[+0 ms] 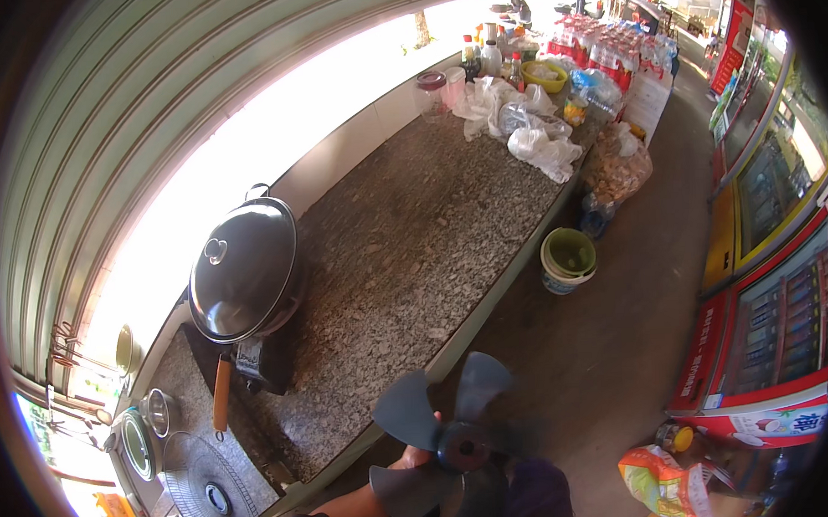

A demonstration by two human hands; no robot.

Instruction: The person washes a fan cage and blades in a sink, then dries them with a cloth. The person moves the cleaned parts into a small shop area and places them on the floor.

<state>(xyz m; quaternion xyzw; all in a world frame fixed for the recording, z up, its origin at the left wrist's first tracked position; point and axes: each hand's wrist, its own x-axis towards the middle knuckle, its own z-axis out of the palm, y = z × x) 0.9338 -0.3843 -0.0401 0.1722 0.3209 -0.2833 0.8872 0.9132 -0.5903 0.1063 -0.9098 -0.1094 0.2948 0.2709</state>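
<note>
My left hand (415, 455) grips a dark plastic fan blade wheel (465, 447) at the bottom centre, in front of the counter's edge. The fingers are behind the blades, near the hub. My right hand cannot be seen; a dark purple sleeve or cloth (542, 493) shows just right of the blades. A round wire fan guard (210, 494) with a disc at its middle lies at the lower left, on the lower end of the counter. Above it, a lidded wok (247, 268) with a wooden handle (222, 395) sits on a stove (264, 363).
The granite counter (414, 258) runs up to plastic bags (540, 145), bottles and a glass jar (431, 97). Nested buckets (568, 260) stand on the floor beside it. Red drinks fridges (752, 356) line the right side, with a bright plastic bag (661, 482) near them. Metal bowls (161, 412) are at left.
</note>
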